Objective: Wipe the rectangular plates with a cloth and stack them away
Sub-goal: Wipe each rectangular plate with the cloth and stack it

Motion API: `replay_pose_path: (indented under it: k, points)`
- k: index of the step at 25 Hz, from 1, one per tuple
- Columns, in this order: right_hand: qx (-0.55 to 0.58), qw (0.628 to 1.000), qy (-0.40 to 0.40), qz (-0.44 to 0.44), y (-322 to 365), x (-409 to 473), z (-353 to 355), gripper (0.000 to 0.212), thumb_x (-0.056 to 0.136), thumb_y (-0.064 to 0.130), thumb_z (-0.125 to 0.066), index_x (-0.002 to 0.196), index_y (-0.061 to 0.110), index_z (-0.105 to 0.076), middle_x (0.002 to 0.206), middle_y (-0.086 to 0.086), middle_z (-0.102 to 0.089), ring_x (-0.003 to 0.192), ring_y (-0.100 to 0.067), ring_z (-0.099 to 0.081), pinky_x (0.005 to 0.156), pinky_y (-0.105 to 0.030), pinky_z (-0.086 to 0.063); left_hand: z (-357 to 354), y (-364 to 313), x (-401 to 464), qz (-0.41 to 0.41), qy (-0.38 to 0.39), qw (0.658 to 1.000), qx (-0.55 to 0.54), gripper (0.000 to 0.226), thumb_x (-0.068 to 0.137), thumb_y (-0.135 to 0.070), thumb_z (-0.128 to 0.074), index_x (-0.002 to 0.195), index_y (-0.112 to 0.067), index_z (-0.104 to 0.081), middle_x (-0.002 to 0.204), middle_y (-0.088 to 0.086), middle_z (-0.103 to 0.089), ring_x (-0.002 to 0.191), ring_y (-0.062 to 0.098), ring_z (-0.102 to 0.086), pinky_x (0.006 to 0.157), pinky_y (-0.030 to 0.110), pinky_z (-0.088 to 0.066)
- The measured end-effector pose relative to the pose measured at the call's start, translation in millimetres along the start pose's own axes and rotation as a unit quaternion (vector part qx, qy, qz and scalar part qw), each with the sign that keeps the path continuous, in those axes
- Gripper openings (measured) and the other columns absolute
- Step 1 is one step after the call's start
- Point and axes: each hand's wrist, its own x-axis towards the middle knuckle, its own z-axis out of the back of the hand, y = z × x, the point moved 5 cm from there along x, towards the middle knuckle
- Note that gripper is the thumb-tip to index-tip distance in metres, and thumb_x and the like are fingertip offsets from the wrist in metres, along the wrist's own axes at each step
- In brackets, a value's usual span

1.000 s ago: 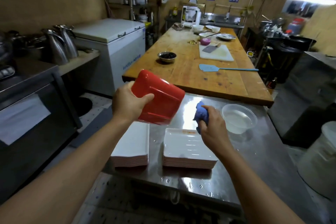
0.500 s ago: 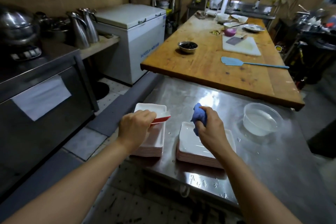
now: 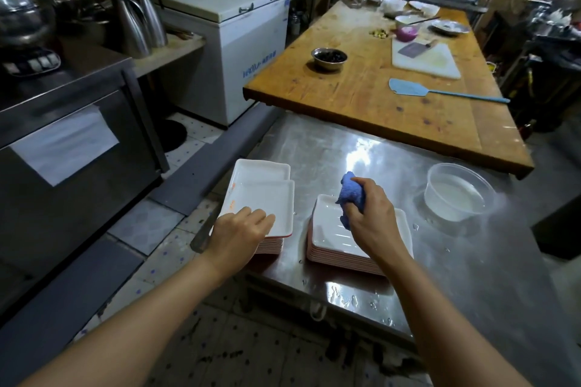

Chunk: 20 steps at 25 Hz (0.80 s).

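On the steel table (image 3: 361, 148), the left hand (image 3: 240, 229) pinches the near edge of the top plate (image 3: 261, 204) on the left stack (image 3: 267, 247) — set slightly askew. The right hand (image 3: 372, 217) clutches a blue cloth (image 3: 350, 195) over the right stack (image 3: 333, 248) — a clear bowl (image 3: 457, 192) sits to its right.

A clear plastic container (image 3: 458, 192) holding water stands on the stainless steel table (image 3: 471, 261). On the adjoining wooden worktable (image 3: 361, 94) lie a blue spatula (image 3: 440, 92), a white cutting board (image 3: 424, 61) bearing a cleaver (image 3: 416, 49), and a small metal bowl (image 3: 329, 57). A white chest freezer (image 3: 232, 41) stands left, beside two steel jugs (image 3: 141, 19).
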Motion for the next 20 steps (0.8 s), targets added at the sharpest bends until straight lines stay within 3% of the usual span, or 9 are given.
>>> replay_pose_path:
  k: [4, 8, 11, 13, 15, 20]
  points:
    - [-0.002, 1.0, 0.01, -0.008, -3, -3, -6, 0.037, 0.087, 0.005, -0.052, 0.123, 0.012, -0.049, 0.118, -0.01, -0.051, 0.101, -0.028, -0.056, 0.085, -0.036, -0.046, -21, 0, -8, 0.005, 0.061, 0.998, 0.009, 0.026, 0.049, -0.004, -0.085, 0.063, -0.015, -0.066, 0.061, -0.003, -0.062, 0.051, 0.018, -0.055, 0.033, 0.019, -0.034]
    - [-0.02, 1.0, 0.01, -0.009, -9, -4, -9, 0.035, 0.087, 0.006, -0.052, 0.121, 0.013, -0.051, 0.118, -0.009, -0.052, 0.095, -0.022, -0.054, 0.073, -0.022, -0.038, -33, 1, -9, 0.006, 0.091, 0.996, -0.005, 0.036, 0.042, -0.022, -0.093, 0.058, -0.012, -0.062, 0.054, 0.0, -0.056, 0.046, 0.018, -0.052, 0.033, 0.017, -0.03]
    - [-0.027, 0.999, 0.01, -0.016, -14, -4, -10, 0.034, 0.087, 0.007, -0.053, 0.121, 0.013, -0.051, 0.117, -0.008, -0.053, 0.091, -0.018, -0.052, 0.074, -0.022, -0.036, -39, 4, -6, 0.021, 0.115, 0.993, 0.001, 0.038, 0.038, -0.022, -0.093, 0.058, -0.013, -0.062, 0.056, -0.001, -0.056, 0.048, 0.018, -0.052, 0.035, 0.017, -0.028]
    - [-0.019, 0.999, 0.012, -0.026, -19, -4, -11, 0.035, 0.087, 0.007, -0.053, 0.121, 0.013, -0.05, 0.117, -0.009, -0.053, 0.092, -0.024, -0.058, 0.075, -0.029, -0.043, -47, 8, -5, 0.036, 0.151, 0.988, 0.007, 0.037, 0.057, -0.032, -0.086, 0.081, -0.013, -0.065, 0.079, 0.0, -0.062, 0.069, 0.019, -0.057, 0.043, 0.023, -0.035]
    - [-0.008, 0.999, 0.016, -0.038, -23, -6, -13, 0.036, 0.087, 0.007, -0.052, 0.122, 0.014, -0.049, 0.116, -0.009, -0.054, 0.091, -0.028, -0.061, 0.078, -0.036, -0.049, -63, 16, -5, 0.073, 0.201, 0.977, 0.025, 0.047, 0.08, -0.048, -0.065, 0.112, -0.016, -0.054, 0.11, 0.0, -0.056, 0.097, 0.019, -0.052, 0.058, 0.028, -0.037]
    - [0.007, 0.997, 0.012, -0.07, -42, -8, -11, 0.034, 0.085, 0.008, -0.052, 0.115, 0.019, -0.041, 0.104, -0.003, -0.059, 0.082, -0.024, -0.061, 0.066, -0.033, -0.045, -75, 21, 0, 0.098, 0.247, 0.964, 0.002, 0.071, 0.077, -0.073, -0.044, 0.121, -0.017, -0.047, 0.119, -0.001, -0.049, 0.106, 0.019, -0.045, 0.064, 0.031, -0.036]
